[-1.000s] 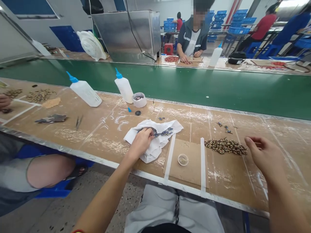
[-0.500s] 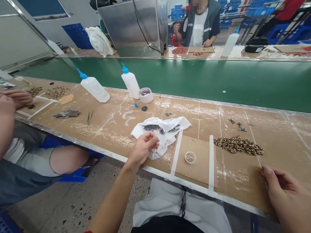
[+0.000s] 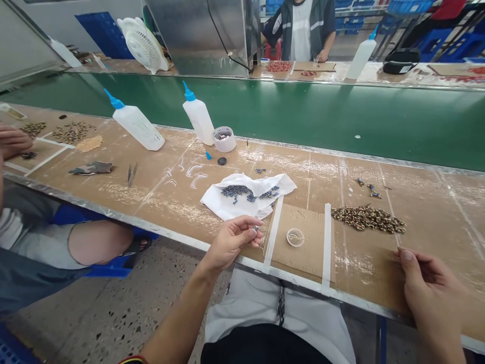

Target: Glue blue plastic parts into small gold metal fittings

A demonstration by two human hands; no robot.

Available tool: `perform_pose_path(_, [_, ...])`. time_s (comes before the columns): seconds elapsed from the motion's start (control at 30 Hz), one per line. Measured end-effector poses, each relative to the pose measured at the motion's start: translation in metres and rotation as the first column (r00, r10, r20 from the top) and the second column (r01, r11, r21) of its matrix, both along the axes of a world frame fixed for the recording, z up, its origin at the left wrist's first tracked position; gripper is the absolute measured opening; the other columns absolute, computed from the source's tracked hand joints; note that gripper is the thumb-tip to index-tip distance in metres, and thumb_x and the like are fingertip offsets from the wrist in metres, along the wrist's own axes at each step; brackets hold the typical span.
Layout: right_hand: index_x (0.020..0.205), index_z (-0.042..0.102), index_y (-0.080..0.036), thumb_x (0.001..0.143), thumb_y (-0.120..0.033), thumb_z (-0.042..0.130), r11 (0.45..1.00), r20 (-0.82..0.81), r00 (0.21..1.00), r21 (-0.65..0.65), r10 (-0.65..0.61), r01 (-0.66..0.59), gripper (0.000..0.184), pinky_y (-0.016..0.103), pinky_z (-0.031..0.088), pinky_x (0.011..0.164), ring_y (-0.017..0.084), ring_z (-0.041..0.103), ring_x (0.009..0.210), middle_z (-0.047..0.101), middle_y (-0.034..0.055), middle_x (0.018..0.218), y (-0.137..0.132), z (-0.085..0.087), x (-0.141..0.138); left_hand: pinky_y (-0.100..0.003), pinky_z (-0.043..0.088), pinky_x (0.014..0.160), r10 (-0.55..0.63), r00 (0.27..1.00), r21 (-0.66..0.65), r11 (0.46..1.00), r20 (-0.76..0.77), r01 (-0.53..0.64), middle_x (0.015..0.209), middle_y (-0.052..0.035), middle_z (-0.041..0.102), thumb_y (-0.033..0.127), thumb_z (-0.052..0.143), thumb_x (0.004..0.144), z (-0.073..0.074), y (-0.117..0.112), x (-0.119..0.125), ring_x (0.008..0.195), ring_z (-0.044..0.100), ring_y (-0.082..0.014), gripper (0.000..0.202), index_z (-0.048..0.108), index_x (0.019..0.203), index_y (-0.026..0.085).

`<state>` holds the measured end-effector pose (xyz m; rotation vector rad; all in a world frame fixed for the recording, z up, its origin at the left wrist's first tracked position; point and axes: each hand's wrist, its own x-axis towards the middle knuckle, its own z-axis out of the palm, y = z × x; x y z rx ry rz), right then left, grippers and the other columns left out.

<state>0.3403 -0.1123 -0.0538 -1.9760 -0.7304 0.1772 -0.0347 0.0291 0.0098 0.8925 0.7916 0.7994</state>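
Observation:
My left hand point(image 3: 234, 239) hovers at the near edge of the bench, its fingers pinched on a tiny dark piece just in front of a white cloth point(image 3: 246, 194) strewn with small blue pieces. My right hand point(image 3: 430, 285) is at the lower right over the bench edge, thumb and fingers pinched together on something too thin to make out. Between my hands lies a cardboard pad point(image 3: 303, 242) framed by white tape, with a small clear cap point(image 3: 295, 236) on it. A pile of brown spotted beads point(image 3: 369, 219) lies beyond my right hand.
Two white squeeze bottles with blue tips point(image 3: 133, 121) point(image 3: 197, 118) and a small white cup point(image 3: 224, 139) stand near the green conveyor belt point(image 3: 341, 116). Tweezers point(image 3: 131, 174) lie at left. Another person's hand point(image 3: 13, 140) and knee point(image 3: 94, 242) are at left; a worker point(image 3: 301, 28) sits opposite.
My left hand lifted off the white cloth and drew back to the bench edge, pinching a small piece. My right hand dropped from beside the bead pile to the near edge.

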Motion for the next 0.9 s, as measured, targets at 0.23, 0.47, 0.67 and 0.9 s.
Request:
perform_pose_path(0.23, [0.094,0.070,-0.022,0.087,-0.048,0.065,0.910,-0.115,0.903,0.028,0.415,-0.414,0.027,0.041,0.053,0.081,0.026,0.068,0.087,0.072,0.0095,0.095,0.022,0.024,-0.073,-0.023,0.059,0.064,-0.113,0.978,0.059,0.990,-0.174,0.124,0.077,-0.0087,0.074,0.038,0.066,0.091,-0.001,-0.015,0.008,0.067,0.071,-0.0149,0.029,0.070,0.094,0.009])
perform_pose_path(0.47, [0.107,0.064,-0.023,0.094,-0.032,0.060,0.685,-0.059,0.684,-0.009,0.727,-0.729,0.017,0.031,0.048,0.071,0.017,0.059,0.075,0.064,0.0036,0.092,0.047,0.044,-0.129,-0.018,0.047,0.053,-0.168,0.979,0.096,0.979,-0.119,0.180,0.068,-0.0032,0.064,0.036,0.070,0.088,-0.003,-0.014,-0.006,0.056,0.059,-0.0083,0.025,0.072,0.085,0.011])
perform_pose_path(0.67, [0.093,0.068,-0.024,0.096,-0.022,0.056,0.636,0.058,0.635,0.011,0.770,-0.772,0.012,0.028,0.044,0.065,0.014,0.056,0.073,0.060,0.0028,0.093,0.055,0.050,-0.131,-0.018,0.041,0.052,-0.148,0.987,0.179,0.971,-0.065,0.157,0.074,-0.0005,0.058,0.030,0.073,0.086,-0.012,-0.009,-0.028,0.054,0.055,-0.0055,0.016,0.076,0.089,0.015])
perform_pose_path(0.9, [0.096,0.068,-0.024,0.096,-0.020,0.057,0.605,0.290,0.562,-0.080,0.775,-0.792,0.012,0.032,0.046,0.076,0.018,0.057,0.086,0.057,0.0056,0.102,0.075,0.058,-0.140,-0.019,0.045,0.052,-0.182,0.981,0.104,0.976,-0.074,0.189,0.078,-0.0020,0.057,0.032,0.073,0.085,-0.011,-0.019,-0.015,0.056,0.055,-0.0067,0.019,0.078,0.089,0.013])
